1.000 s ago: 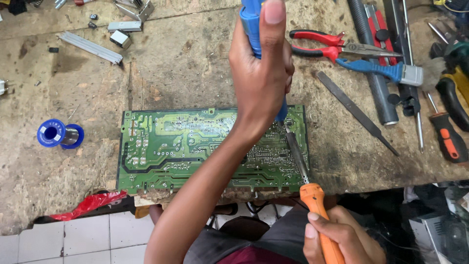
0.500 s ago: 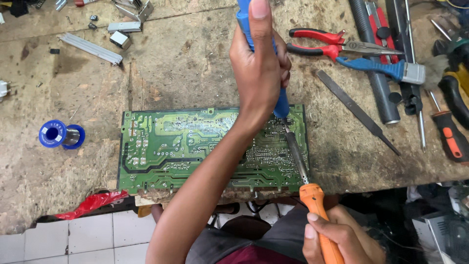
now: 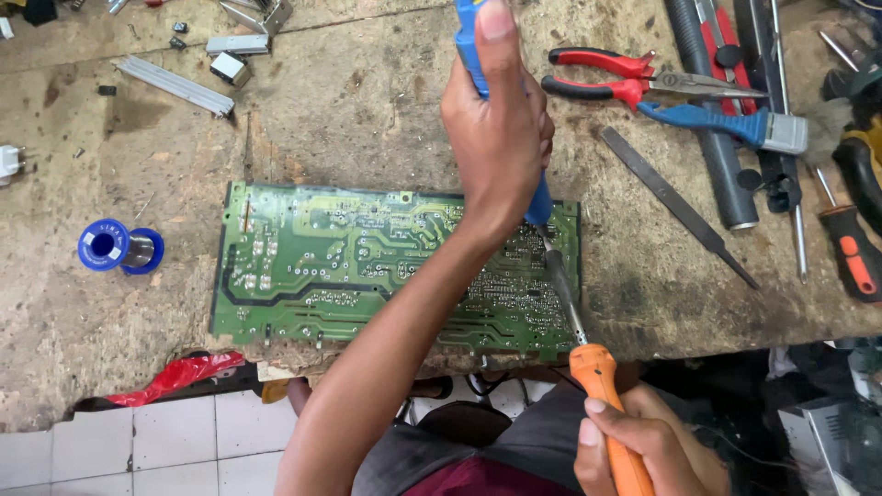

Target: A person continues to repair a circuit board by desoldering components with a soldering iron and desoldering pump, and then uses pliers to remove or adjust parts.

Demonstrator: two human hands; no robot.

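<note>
On the worn worktop lies a board — left hand clamped on a blue pump, right hand gripping the iron; desoldering, tips must meet one joint.

1. My left hand: bare, no glove, no ring or watch in view. Thumbnail short and plain.
2. Left forearm below those fingers: bare down to the frame edge, no sleeve showing.
3. My right hand: bare too, nails short, wrist uncovered.
4. Between the two wrists, low down: dark grey cloth over my lap, a maroon garment patch beneath it.
</note>
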